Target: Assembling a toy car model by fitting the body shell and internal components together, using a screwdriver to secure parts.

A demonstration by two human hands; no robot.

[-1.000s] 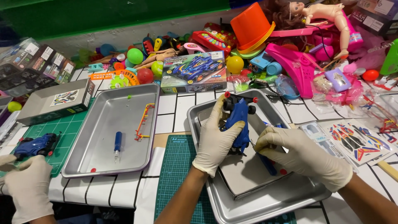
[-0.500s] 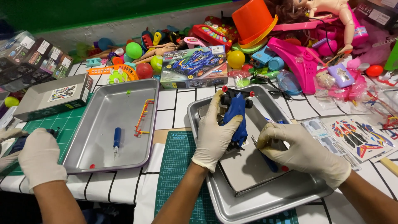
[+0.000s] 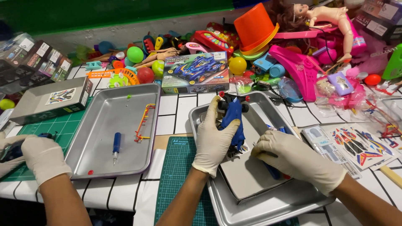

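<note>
Left hand: the gloved left hand [image 3: 213, 140] is closed around the blue toy car [image 3: 233, 121], gripped from its 9 o'clock side.
Right hand: the gloved right hand [image 3: 293, 157] is curled over a blue screwdriver [image 3: 273, 170], most of which is hidden.
Car location: held over the right steel tray [image 3: 268, 207], above a grey box lid [image 3: 245, 180].
Car look: blue body, black wheels, red axle tips at 12 o'clock.
Risk: small parts could be dropped and lost if the grip is loosened; a tool slip could be caused by tilting.
Bystander: another person's gloved hand [image 3: 39, 157] is seen at 9 o'clock.
</note>
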